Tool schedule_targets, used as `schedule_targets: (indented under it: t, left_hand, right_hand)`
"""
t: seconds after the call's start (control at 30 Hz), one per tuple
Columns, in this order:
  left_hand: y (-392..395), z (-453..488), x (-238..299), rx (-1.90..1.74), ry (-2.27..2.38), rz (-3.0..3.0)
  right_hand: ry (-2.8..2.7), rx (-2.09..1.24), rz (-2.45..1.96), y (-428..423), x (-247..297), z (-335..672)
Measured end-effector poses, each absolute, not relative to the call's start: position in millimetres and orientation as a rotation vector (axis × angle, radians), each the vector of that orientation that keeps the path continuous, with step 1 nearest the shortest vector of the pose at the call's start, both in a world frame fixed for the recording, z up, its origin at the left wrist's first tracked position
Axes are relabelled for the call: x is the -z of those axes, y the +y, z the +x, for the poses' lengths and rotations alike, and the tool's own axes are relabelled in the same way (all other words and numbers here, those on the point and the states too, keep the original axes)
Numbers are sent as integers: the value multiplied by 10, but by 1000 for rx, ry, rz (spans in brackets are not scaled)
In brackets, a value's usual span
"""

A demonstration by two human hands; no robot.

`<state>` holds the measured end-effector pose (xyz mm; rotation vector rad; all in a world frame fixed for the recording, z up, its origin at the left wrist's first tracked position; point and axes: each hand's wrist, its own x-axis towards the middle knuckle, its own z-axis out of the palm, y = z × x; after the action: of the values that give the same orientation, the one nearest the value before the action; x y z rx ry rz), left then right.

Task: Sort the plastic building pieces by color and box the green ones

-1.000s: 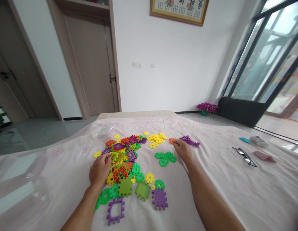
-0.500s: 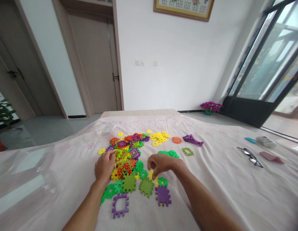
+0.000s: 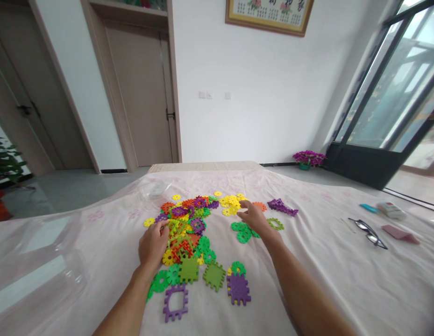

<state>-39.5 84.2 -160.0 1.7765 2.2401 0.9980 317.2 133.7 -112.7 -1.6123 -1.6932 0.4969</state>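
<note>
A heap of mixed plastic building pieces (image 3: 188, 214) in orange, purple, green and yellow lies on the cloth. At its left edge rests my left hand (image 3: 152, 245), its fingers curled against lime-green square pieces (image 3: 175, 227); what they grip, if anything, is hidden. My right hand (image 3: 256, 218) is over the right side of the yellow flower-shaped discs (image 3: 231, 203), thumb and fingers apart, with nothing seen between them. Just below it is a group of green discs (image 3: 243, 233). An orange disc (image 3: 259, 206) is partly behind this hand.
Nearer me lie an olive square plate (image 3: 214, 275), a purple plate (image 3: 238, 288) and a purple open frame (image 3: 167, 310). Purple pieces (image 3: 282, 207) and a lime frame (image 3: 275, 224) sit right. Clear plastic containers (image 3: 62, 270) stand left; glasses (image 3: 368, 232) lie far right.
My right hand has moved up and right, from a yellow disc near the green discs to the yellow group. That yellow disc is gone from its spot. My left hand has hardly moved.
</note>
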Motion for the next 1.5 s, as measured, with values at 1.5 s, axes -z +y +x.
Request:
schedule_targets:
  t: [1.5]
  left_hand:
    - [817,-379,1579,-977,2266,1782]
  right_hand:
    - [-2055,-1138,-1305,952,1299,2334]
